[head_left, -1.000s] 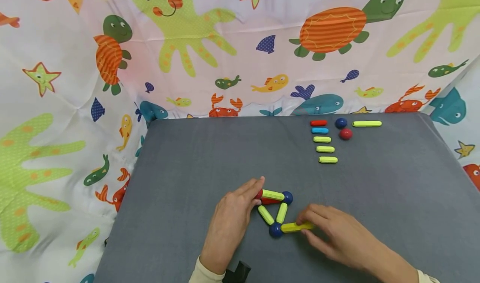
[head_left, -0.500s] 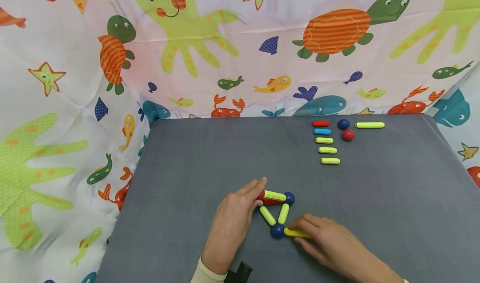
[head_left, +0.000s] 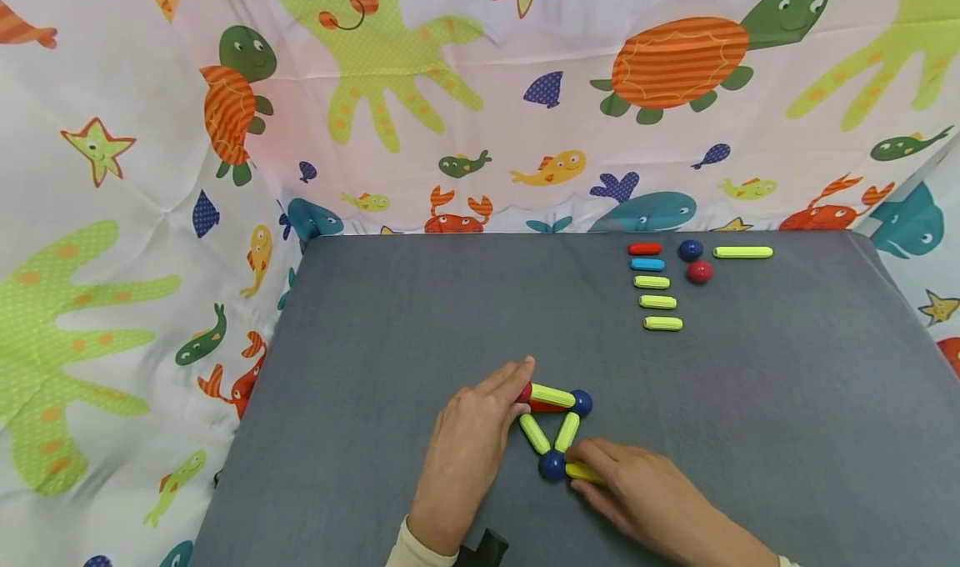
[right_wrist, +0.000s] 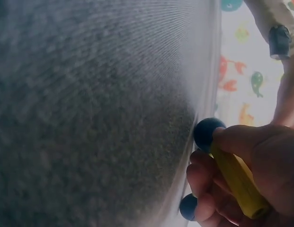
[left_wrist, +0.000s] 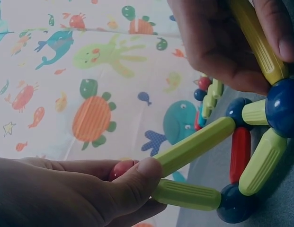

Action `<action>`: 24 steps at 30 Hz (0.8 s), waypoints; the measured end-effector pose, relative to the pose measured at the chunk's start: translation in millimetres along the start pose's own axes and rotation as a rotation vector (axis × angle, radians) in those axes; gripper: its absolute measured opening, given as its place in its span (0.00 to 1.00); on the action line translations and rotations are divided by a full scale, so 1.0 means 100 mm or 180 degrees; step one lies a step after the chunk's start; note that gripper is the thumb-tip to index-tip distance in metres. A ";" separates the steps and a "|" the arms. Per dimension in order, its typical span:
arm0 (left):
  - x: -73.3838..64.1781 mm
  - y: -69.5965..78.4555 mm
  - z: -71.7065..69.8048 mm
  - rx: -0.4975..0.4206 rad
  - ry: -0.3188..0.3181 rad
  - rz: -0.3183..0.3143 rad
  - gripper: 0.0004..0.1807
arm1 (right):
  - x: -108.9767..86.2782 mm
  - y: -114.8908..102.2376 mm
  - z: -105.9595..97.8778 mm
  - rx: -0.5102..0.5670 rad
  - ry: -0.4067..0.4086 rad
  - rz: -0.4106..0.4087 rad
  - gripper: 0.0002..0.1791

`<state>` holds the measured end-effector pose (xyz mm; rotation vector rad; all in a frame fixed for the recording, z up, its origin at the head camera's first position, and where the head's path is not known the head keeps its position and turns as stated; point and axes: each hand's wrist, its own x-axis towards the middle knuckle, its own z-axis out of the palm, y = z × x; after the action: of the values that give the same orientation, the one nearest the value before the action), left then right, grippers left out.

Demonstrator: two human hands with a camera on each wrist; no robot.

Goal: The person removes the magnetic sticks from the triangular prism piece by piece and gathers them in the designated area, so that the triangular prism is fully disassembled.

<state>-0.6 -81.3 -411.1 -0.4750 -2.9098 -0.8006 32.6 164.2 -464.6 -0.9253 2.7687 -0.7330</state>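
Observation:
My left hand (head_left: 468,442) pinches a red ball (left_wrist: 122,169) and the adjoining end of a long lime rod (left_wrist: 199,146), one corner of a built frame of magnetic rods and balls. Short lime rods (head_left: 535,434) and a red rod (left_wrist: 240,153) link blue balls in the frame. At its near corner is a blue ball (head_left: 552,465). My right hand (head_left: 648,492) grips a yellow rod (right_wrist: 239,184) whose end touches that blue ball. The fingers hide much of this rod in the head view.
On the grey table (head_left: 390,317), at the back right, lie a loose red rod (head_left: 645,249), a blue rod (head_left: 647,264), several lime rods (head_left: 663,323), a blue ball (head_left: 691,250) and a red ball (head_left: 700,272). A sea-animal curtain (head_left: 420,192) hangs behind.
My right hand has moved left and slightly nearer me, closer to the near blue ball, so less of the yellow rod shows. My left hand keeps its hold on the frame.

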 end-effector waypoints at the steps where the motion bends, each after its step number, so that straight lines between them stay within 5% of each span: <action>1: 0.00 0.01 0.00 0.0022 0.0008 -0.0008 0.33 | 0.01 0.00 0.00 0.0000 -0.0004 0.0007 0.13; 24: -0.01 0.04 0.06 0.0175 0.0172 -0.0021 0.32 | 0.09 -0.02 0.09 -0.0050 0.0222 -0.0144 0.13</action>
<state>1.8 -75.6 -414.5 -0.4320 -2.8768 -0.7206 28.8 153.4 -470.9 -0.9870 2.8262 -0.7658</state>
